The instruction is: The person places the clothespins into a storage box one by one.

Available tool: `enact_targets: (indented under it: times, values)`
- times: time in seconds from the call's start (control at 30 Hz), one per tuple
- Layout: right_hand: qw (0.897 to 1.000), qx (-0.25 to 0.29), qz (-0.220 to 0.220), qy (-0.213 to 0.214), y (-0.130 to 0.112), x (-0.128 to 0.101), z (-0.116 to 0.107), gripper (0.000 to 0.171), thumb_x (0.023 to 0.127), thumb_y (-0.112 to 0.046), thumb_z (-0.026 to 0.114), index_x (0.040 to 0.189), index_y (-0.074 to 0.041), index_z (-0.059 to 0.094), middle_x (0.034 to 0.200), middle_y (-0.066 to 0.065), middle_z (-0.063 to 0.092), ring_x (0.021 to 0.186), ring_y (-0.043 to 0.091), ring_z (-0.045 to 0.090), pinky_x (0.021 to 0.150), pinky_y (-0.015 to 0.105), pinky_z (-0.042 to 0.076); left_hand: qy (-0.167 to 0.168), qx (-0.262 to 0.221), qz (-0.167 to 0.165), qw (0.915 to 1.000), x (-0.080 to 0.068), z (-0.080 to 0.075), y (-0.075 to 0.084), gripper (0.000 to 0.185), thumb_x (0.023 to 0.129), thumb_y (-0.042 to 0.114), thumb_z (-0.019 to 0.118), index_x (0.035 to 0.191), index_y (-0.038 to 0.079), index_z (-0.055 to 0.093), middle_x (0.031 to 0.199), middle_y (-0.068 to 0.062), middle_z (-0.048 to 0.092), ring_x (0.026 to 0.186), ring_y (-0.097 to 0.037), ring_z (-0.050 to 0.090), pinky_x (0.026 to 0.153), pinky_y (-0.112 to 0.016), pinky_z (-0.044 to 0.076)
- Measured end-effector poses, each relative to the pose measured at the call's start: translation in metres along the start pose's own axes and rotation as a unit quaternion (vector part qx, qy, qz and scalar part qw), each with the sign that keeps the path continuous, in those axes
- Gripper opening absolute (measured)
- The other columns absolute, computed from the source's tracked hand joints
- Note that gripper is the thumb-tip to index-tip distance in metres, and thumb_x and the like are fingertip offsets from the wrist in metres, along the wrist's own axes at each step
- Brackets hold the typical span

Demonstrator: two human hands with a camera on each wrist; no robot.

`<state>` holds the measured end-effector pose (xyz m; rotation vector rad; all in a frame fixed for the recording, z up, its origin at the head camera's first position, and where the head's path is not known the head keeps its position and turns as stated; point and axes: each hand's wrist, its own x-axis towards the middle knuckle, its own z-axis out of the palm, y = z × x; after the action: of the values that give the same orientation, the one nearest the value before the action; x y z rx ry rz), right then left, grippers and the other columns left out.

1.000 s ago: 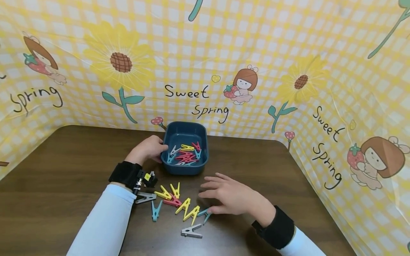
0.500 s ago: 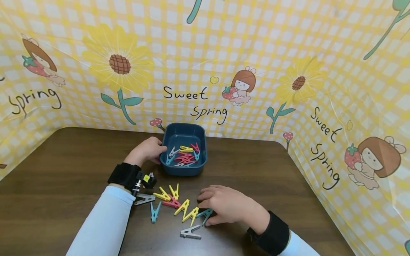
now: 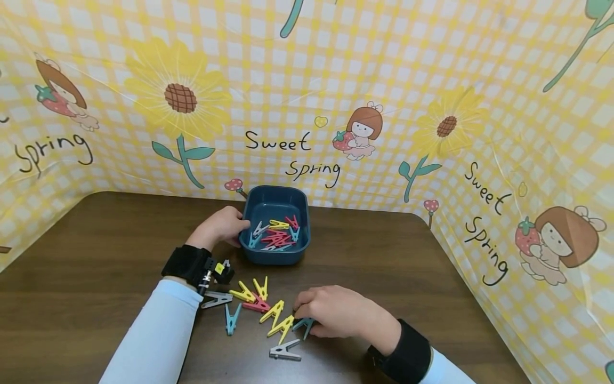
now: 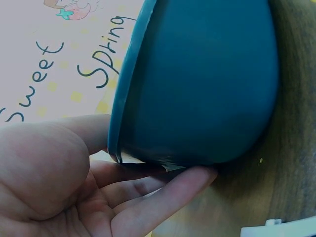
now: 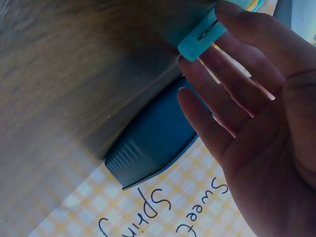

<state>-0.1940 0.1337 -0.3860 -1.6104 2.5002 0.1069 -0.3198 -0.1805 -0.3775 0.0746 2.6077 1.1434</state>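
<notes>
A dark blue plastic tub [image 3: 275, 255] stands at the back of the brown table [image 3: 96, 240] with several coloured clothespins [image 3: 278, 234] inside. My left hand [image 3: 221, 226] grips its left rim; in the left wrist view the fingers [image 4: 163, 190] lie under the tub's wall [image 4: 207, 84]. My right hand [image 3: 328, 312] is curled over the right end of a loose pile of pegs. It pinches a teal clothespin [image 3: 303, 324], which shows between thumb and fingers [image 5: 202, 35] in the right wrist view.
On the table in front of the tub lie yellow pegs [image 3: 278, 317], a red one [image 3: 256, 306], a teal one [image 3: 231, 319] and two grey ones [image 3: 285, 351] [image 3: 217, 298]. A yellow printed sheet [image 3: 431, 106] walls in the back and both sides.
My right hand has drawn back toward me, lowered onto the pile and curled its spread fingers round the teal peg. The left hand has stayed on the tub.
</notes>
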Motion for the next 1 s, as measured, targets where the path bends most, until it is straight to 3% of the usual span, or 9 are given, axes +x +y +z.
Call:
enact_targets:
  times: [0.17,0.47,1.0]
  values:
    - [1.000,0.002,-0.008,-0.003,-0.0011,-0.0001,-0.0017,0.034,0.095,-0.021,0.086,0.128,-0.022,0.078,0.128,-0.007,0.076,0.113,0.005,0.069,0.100,0.017,0.060,0.000,-0.002,-0.003,1.0000,0.0003,-0.0001,0.0002,0.040,0.112,0.016,0.049,0.130,-0.016,0.064,0.109,-0.024,0.074,0.082,-0.017,0.078,0.082,-0.041,0.071]
    - [1.000,0.007,-0.021,-0.004,-0.0019,0.0012,-0.0024,0.021,0.096,-0.023,0.085,0.116,-0.024,0.081,0.111,-0.008,0.073,0.097,0.001,0.062,0.085,0.010,0.055,0.001,-0.001,-0.001,1.0000,0.0008,0.0000,-0.0005,0.040,0.112,0.016,0.050,0.129,-0.016,0.065,0.109,-0.024,0.074,0.083,-0.018,0.079,0.083,-0.041,0.071]
    - [1.000,0.011,-0.023,-0.004,0.0012,0.0009,-0.0012,0.018,0.096,-0.020,0.085,0.114,-0.022,0.081,0.109,-0.008,0.073,0.085,-0.004,0.060,0.078,0.006,0.053,0.005,0.000,0.000,1.0000,0.0015,0.0001,-0.0012,0.039,0.112,0.016,0.049,0.127,-0.016,0.066,0.112,-0.026,0.074,0.081,-0.019,0.079,0.081,-0.040,0.071]
